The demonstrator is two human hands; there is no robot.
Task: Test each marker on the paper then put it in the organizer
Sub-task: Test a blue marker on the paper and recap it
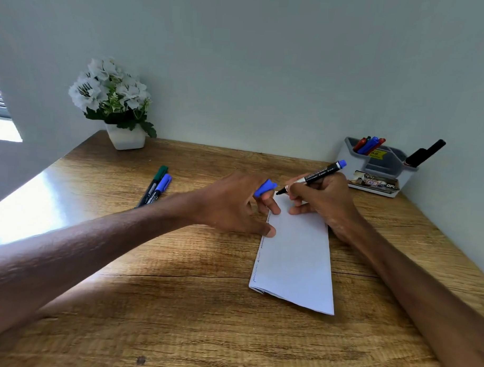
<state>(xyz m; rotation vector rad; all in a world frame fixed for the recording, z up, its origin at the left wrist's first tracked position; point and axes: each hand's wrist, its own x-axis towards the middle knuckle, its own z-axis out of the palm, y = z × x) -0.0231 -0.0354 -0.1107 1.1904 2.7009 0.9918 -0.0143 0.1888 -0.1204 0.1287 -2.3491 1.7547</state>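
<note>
A folded white paper [296, 256] lies on the wooden desk [176, 304], with scribbled test marks along its left edge. My right hand [325, 202] holds an uncapped black marker with a blue end [315, 175], its tip at the paper's far left corner. My left hand [234, 205] rests on the paper's left edge and grips the blue cap [265, 188]. Two capped markers, one green [156, 181] and one blue [159, 188], lie side by side to the left. The grey organizer [378, 166] stands at the back right with several markers in it.
A white pot of white flowers [114, 104] stands at the back left corner against the wall. A black object [425, 156] leans in the organizer's right compartment. A window strip shows at the far left.
</note>
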